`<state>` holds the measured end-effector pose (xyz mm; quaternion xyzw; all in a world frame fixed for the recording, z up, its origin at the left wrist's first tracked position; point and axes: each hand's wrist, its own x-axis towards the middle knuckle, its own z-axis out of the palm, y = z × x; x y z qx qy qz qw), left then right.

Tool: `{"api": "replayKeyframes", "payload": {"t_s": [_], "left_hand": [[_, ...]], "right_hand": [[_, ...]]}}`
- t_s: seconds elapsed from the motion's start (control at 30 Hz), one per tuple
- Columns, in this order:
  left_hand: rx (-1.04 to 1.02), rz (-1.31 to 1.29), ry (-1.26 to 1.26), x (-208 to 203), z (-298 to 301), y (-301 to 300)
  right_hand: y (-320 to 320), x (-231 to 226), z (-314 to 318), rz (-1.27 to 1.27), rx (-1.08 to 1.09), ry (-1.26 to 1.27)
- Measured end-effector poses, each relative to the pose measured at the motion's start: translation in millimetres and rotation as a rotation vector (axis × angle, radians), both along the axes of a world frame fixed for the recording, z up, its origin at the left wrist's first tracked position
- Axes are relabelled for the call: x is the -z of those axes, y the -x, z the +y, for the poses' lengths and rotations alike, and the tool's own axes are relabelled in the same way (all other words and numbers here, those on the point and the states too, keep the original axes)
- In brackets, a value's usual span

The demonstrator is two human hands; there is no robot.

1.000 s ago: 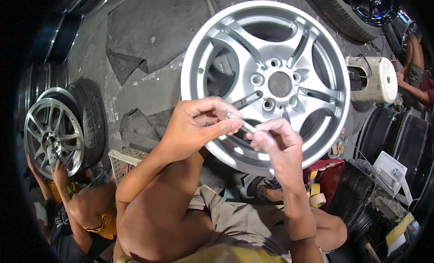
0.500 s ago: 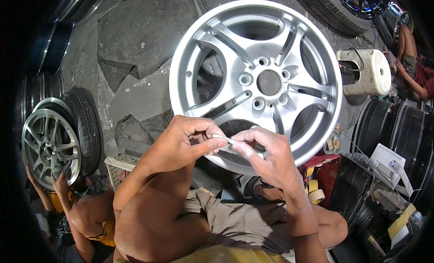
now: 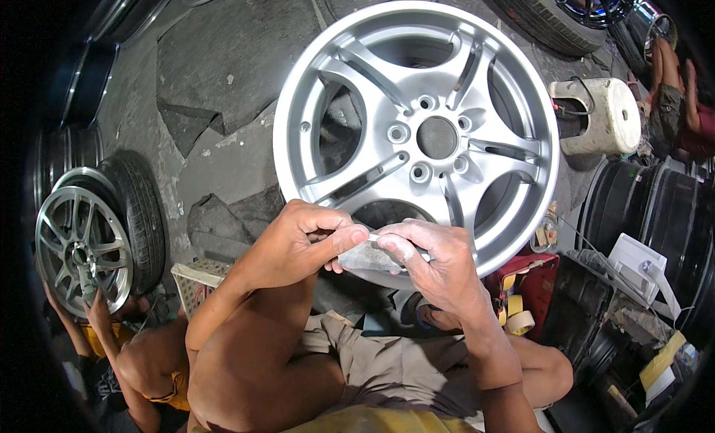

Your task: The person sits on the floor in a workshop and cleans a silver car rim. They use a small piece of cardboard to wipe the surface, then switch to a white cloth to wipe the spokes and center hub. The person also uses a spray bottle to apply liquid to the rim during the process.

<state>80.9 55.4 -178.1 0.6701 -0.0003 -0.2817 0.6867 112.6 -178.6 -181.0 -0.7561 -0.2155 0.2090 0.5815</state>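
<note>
Between both hands is a small, dusty grey-white sheet that looks like folded sandpaper (image 3: 366, 257). My left hand (image 3: 309, 236) pinches its left end with thumb and fingers. The thumb of my right hand (image 3: 433, 256) presses on the other end, its fingers behind the sheet and coated in pale dust. Just beyond the hands lies a large silver alloy wheel (image 3: 386, 113), face up, with paired spokes and a round centre hole. The hands overlap its near edge in the picture; whether they touch it cannot be told.
At left, another person's hands (image 3: 97, 306) are at a smaller alloy wheel (image 3: 78, 247) beside a tyre (image 3: 138, 217). A white stool (image 3: 622, 116), dark wheel barrels (image 3: 633, 198), a red box (image 3: 538, 284) and a tape roll (image 3: 520, 323) stand right. Another person sits far right.
The sandpaper has tilted from edge-on so that its broad grey face shows. Both hands have lowered slightly toward me, and the right thumb now lies across the sheet.
</note>
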Motion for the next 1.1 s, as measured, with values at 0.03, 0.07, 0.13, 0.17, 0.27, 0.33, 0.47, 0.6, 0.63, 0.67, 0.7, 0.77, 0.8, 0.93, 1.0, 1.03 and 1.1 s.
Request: {"api": "replayKeyframes", "payload": {"t_s": [0.03,0.07,0.13,0.17,0.27,0.33,0.47,0.6,0.63,0.67,0.7,0.77,0.8,0.93,1.0,1.03,1.1], "left_hand": [[-0.003,-0.001,0.012,1,0,1],[-0.008,0.040,0.039,0,-1,0],[-0.023,0.125,0.089,-1,-4,1],[-0.019,0.069,0.059,-1,-4,2],[-0.009,-0.059,-0.034,2,-1,2],[-0.010,-0.100,-0.110,-2,-1,0],[-0.084,0.061,0.073,-1,-3,0],[-0.068,0.003,0.034,-2,0,-1],[-0.060,-0.019,0.015,0,1,0],[-0.071,-0.008,0.037,2,0,0],[-0.081,0.004,0.060,5,-2,1],[-0.090,0.041,0.125,11,0,5],[-0.090,0.025,0.124,12,0,6],[-0.072,-0.066,0.068,11,2,5],[-0.069,-0.124,0.009,10,3,4],[-0.075,-0.153,-0.022,11,2,4],[-0.071,-0.245,-0.093,13,2,3]], "right_hand": [[0,1,0,0.004,0.003,-0.003],[0,2,0,-0.003,0.007,-0.017],[0,4,1,-0.015,0.008,-0.049],[1,4,2,0.083,0.030,-0.074],[7,5,4,0.348,0.089,-0.157],[9,6,6,0.481,0.112,-0.237],[10,7,9,0.402,0.157,-0.252],[10,2,13,0.525,0.205,-0.241],[9,2,12,0.554,0.213,-0.221],[9,2,12,0.582,0.221,-0.200],[9,2,13,0.490,0.230,-0.191],[8,2,15,0.403,0.207,-0.191],[7,2,14,0.358,0.200,-0.189],[6,7,11,0.293,0.147,-0.206],[7,9,10,0.264,0.130,-0.211],[8,7,11,0.359,0.161,-0.215],[8,0,12,0.550,0.221,-0.220]]}}
